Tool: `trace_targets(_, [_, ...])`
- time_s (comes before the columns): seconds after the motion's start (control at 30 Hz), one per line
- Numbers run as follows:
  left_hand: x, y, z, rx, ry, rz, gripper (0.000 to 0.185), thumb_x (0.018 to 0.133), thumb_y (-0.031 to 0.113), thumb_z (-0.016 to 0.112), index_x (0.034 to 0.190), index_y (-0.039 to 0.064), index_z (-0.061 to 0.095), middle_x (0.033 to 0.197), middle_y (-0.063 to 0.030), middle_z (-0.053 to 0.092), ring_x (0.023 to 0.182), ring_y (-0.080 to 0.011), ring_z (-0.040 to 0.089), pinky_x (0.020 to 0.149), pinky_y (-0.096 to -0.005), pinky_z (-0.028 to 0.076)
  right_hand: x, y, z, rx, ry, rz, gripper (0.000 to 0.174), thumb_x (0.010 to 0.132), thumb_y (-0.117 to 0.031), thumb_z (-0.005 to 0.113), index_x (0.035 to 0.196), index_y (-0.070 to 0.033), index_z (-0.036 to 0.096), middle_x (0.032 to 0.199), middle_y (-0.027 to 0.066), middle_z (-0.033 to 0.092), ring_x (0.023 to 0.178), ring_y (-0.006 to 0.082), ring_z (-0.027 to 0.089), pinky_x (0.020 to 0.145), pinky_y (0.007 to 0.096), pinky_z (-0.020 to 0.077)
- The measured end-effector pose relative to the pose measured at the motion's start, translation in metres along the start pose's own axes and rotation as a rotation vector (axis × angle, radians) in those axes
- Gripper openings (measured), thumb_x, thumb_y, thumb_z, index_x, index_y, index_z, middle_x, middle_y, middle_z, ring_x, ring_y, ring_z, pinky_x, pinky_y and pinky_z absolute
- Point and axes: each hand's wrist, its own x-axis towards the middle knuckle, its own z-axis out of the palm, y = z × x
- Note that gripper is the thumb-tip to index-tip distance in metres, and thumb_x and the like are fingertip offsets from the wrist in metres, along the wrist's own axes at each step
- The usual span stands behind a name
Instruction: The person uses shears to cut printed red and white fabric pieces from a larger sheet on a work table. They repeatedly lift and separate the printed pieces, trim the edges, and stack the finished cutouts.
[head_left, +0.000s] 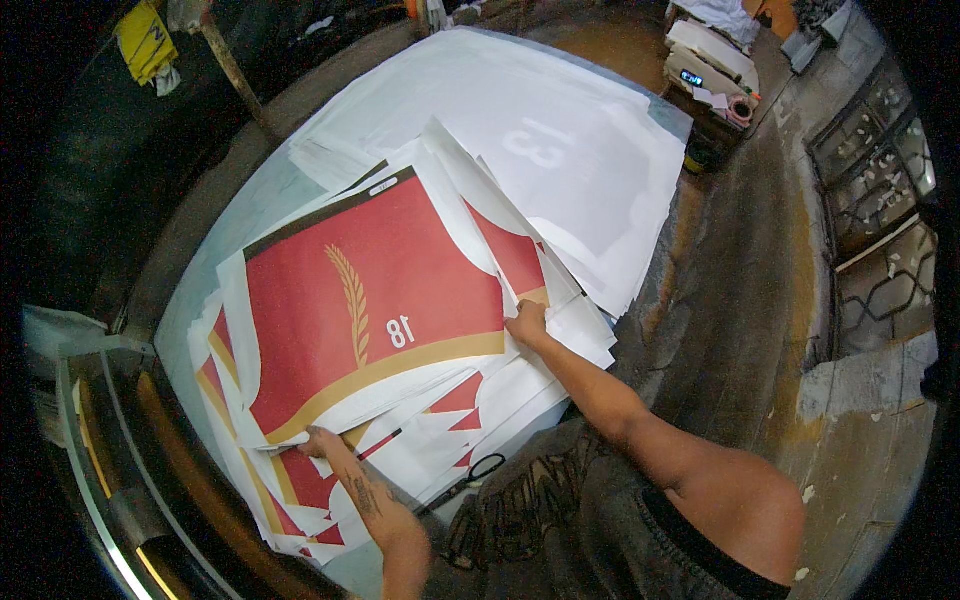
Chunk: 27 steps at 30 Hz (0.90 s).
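A large printed sheet (375, 277) with a red and gold garment panel lies on top of a stack, showing a gold leaf design and a mirrored number. My left hand (321, 442) grips its lower left corner, fingers partly hidden by the sheet. At the sheet's right edge, my right hand (529, 322) holds the paper, its fingertips partly hidden. More red, gold and white printed sheets (454, 409) fan out beneath. Close to my body, black-handled scissors (486, 468) rest at the table's near edge.
A stack of large white sheets (600, 180) with a faint mirrored number covers the far part of the pale table (217, 217). Machine rails (105, 465) stand at left. A side stand (709, 105) at upper right bears papers, a lit phone (691, 78) and a tape roll (739, 110).
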Motion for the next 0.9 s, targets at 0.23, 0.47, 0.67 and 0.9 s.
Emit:
trace_targets(0.23, [-0.021, -0.001, -0.019, 0.128, 0.0, 0.102, 0.033, 0.088, 0.021, 0.063, 0.102, -0.009, 0.058, 0.101, -0.0273, 0.063, 0.09, -0.0395, 0.064, 0.075, -0.0483, 0.051, 0.017, -0.022, -0.021, -0.116, -0.159, -0.055, 0.07, 0.066, -0.031, 0.082, 0.122, 0.001, 0.056, 0.117, 0.0217, 0.062, 0.109, 0.0342, 0.06, 0.091, 0.0391, 0.0477])
trace_targets(0.47, [-0.034, 0.025, -0.02, 0.422, 0.032, 0.304, 0.031, 0.088, 0.019, 0.064, 0.096, -0.01, 0.06, 0.093, -0.0289, 0.066, 0.084, -0.0408, 0.065, 0.072, -0.0498, 0.05, 0.012, -0.004, -0.012, 0.003, -0.075, -0.036, 0.07, 0.068, -0.02, 0.08, 0.127, 0.002, 0.048, 0.117, 0.0242, 0.061, 0.11, 0.0376, 0.058, 0.09, 0.0409, 0.0481])
trace_targets(0.67, [-0.018, 0.019, -0.008, 0.573, 0.061, 0.11, 0.042, 0.089, 0.031, 0.065, 0.091, -0.011, 0.061, 0.088, -0.0283, 0.066, 0.077, -0.0422, 0.065, 0.068, -0.0499, 0.05, 0.009, 0.017, -0.004, 0.051, -0.036, -0.222, 0.058, 0.075, -0.006, 0.071, 0.128, 0.001, 0.048, 0.114, 0.0268, 0.061, 0.108, 0.0411, 0.059, 0.092, 0.0415, 0.0469])
trace_targets(0.9, [-0.049, 0.013, -0.034, 0.226, -0.149, -0.244, 0.061, 0.089, 0.049, 0.061, 0.085, -0.012, 0.06, 0.072, -0.0222, 0.062, 0.059, -0.0305, 0.063, 0.048, -0.0423, 0.048, -0.009, -0.057, -0.041, 0.239, -0.079, -0.351, 0.052, 0.081, -0.011, 0.068, 0.128, 0.004, 0.053, 0.122, 0.024, 0.06, 0.113, 0.0295, 0.06, 0.096, 0.0359, 0.0442])
